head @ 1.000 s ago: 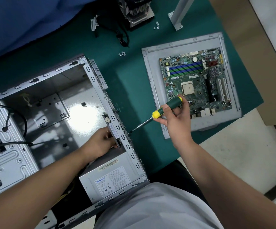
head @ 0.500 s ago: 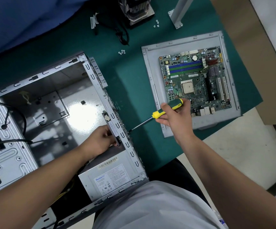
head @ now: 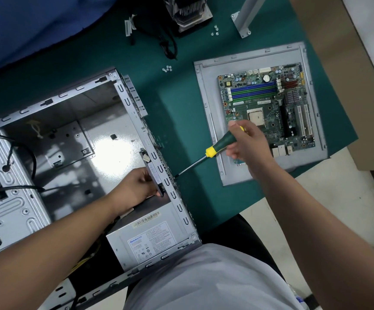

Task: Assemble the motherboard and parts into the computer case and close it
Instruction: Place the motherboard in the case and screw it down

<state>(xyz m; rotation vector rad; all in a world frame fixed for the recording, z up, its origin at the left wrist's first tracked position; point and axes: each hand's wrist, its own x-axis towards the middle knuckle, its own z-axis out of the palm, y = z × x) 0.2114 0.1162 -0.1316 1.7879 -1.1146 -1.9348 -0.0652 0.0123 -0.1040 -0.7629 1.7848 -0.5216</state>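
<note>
Early stage, by the look of it. Open computer case (head: 74, 139) lying on its side at left edge of the desk (head: 177, 108), floor pan bare, no board inside. Power supply (head: 150, 240) already seated in near corner of case; black cables (head: 20, 166) loose by drive cage at far left. Left hand (head: 136, 186) reaching inside case, fingers curled round a small flat part (head: 153, 173) pressed against inner face of the rear wall. Screwdriver (head: 206, 156) outside that wall, tip touching it, likely driving a screw for that part. Right hand (head: 246, 144) on the green-yellow handle, thumb and fingertips pinching the end, other fingers loosely spread, wrist raised, forearm coming in from near right. Loose screws (head: 167, 68) mid-desk; cooler (head: 190, 12) and more screws at far edge, not fitted. Motherboard (head: 268, 108) still out of case, resting on the grey side panel (head: 206, 113) toward right edge of desk. Still left, judging from this: mount board, cooler, plug cables, refit panel, close.
</note>
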